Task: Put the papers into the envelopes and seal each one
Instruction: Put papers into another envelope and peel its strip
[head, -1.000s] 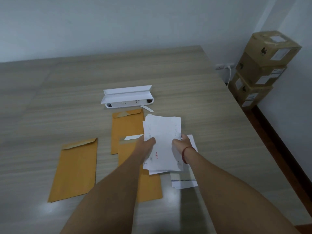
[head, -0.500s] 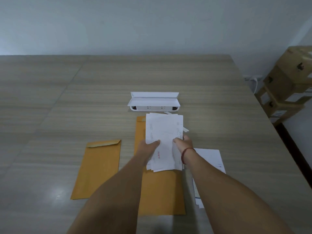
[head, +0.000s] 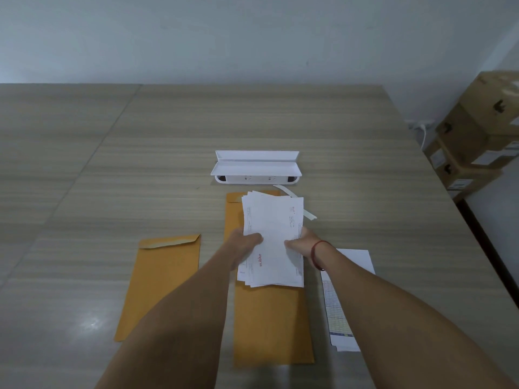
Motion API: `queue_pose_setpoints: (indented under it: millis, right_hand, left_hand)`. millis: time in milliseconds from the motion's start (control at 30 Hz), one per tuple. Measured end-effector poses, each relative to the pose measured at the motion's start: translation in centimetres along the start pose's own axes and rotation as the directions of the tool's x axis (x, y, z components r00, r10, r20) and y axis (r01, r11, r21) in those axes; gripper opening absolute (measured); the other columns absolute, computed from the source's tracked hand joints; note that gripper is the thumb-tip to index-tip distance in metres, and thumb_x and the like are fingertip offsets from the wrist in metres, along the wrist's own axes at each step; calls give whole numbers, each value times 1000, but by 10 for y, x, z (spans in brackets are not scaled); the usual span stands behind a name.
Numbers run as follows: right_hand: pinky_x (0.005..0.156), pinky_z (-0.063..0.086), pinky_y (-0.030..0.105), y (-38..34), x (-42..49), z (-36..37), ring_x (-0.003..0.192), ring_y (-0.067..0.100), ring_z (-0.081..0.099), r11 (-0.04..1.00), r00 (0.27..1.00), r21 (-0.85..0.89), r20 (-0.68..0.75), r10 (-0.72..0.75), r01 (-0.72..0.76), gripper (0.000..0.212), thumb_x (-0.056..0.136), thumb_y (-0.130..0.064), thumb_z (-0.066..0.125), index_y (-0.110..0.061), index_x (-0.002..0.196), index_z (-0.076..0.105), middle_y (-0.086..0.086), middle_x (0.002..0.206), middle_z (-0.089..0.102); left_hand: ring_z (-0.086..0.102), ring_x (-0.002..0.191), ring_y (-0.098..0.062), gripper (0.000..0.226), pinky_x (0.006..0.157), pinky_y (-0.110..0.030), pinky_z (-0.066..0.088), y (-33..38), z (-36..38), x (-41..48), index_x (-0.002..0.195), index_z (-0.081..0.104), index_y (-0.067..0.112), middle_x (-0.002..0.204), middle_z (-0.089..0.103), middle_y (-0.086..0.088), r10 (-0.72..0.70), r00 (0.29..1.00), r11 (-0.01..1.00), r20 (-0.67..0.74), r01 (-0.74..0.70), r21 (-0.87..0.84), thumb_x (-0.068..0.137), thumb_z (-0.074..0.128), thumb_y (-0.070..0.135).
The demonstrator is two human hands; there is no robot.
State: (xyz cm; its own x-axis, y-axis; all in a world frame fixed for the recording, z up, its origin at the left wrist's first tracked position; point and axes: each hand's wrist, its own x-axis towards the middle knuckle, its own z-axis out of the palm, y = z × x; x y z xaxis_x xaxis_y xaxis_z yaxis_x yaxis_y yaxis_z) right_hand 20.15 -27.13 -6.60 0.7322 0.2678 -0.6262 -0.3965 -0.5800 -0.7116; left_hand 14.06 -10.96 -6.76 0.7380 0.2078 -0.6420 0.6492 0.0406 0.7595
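**Papers** point(head: 273, 220): we record one white stack with uneven edges, held over the middle envelope point(head: 269, 329). That envelope lies lengthwise on the table point(head: 112, 164). We cannot tell whether a second envelope sits under its far end.

**Left hand** point(head: 247, 242): the grip pinches the stack's left edge, thumb on top.

**Right hand** point(head: 300, 242): the grip pinches the right edge, thumb on top. We note a red band point(head: 316, 254) at the wrist.

**Left envelope** point(head: 163, 282): it lies flat, well apart from the stack, with its flap open.

**Loose sheets** point(head: 354, 265): they lie on the table beside the right forearm, outside any envelope.

**Sundries:** a white box point(head: 255, 169) stands beyond the envelopes. Paper strips point(head: 309, 214) lie near the stack's far right corner. Cardboard boxes point(head: 477, 130) stand off the table to the right.

**Step in hand, as we judge it:** the stack is being squared up before it goes into an envelope. We see no paper inside an envelope yet, and the one flap we can see is open.

**Next move calls for:**
- evening the edges of the stack;
- freeing one hand to open an envelope's mouth;
- sliding the stack in narrow end first, so that no corner catches;
- folding the flap down and pressing it shut.
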Motion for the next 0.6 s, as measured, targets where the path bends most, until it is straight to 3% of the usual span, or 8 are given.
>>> queue_pose_setpoints:
  millis: [100,200,300,367,433,500,600]
  right_hand:
    - [89,49,32,-2,2,-3,101,21,57,1000,1000,26,-17,11,-11,31,91,-6,52,-12,122,57,6,119,63]
    - [93,48,33,-1,5,-4,101,21,56,1000,1000,-11,4,22,-22,32,93,-7,51,-9,125,56,4,116,61]
    - [87,48,30,-1,11,-4,102,24,59,999,997,-34,-80,8,-11,33,93,-5,51,-5,125,57,10,122,63]
    - [78,44,26,-4,16,-2,93,22,57,995,970,96,-242,6,18,30,92,-2,49,-1,121,60,16,120,64]
    - [76,42,25,-8,21,-3,90,20,56,958,916,281,-396,67,52,29,92,-1,51,2,119,60,18,119,65]
    - [76,43,25,-12,25,-5,90,23,59,898,869,432,-472,150,80,29,91,-3,53,3,118,61,17,118,65]
    - [79,46,26,-15,30,-5,90,21,59,843,850,525,-490,192,112,29,90,-3,54,2,117,62,15,119,66]
  left_hand:
    - [66,94,-26,20,79,-37,56,5,-1,1,99,65,13,101,69,-7,29,999,990,14,-31,136,86,53,5]
    - [65,90,-26,22,65,-29,52,7,-2,3,100,64,12,99,69,-7,82,996,988,-39,-76,132,84,53,3]
    - [65,94,-27,25,73,-35,54,4,-1,9,109,55,13,103,66,-8,72,992,995,-106,-63,81,84,57,8]
    - [63,94,-25,40,83,-40,55,1,-1,13,123,46,15,99,62,-4,31,978,999,-209,-25,30,85,58,17]
    - [61,87,-21,41,82,-41,52,-4,-4,12,128,43,16,89,60,1,62,949,997,-310,-44,64,89,53,21]
    - [59,85,-19,31,80,-39,52,-12,-7,11,120,49,17,87,58,4,155,923,968,-353,-71,240,90,51,19]
    - [60,94,-20,16,85,-38,54,-24,-10,13,98,61,18,94,59,2,215,951,885,-221,-94,455,83,56,15]
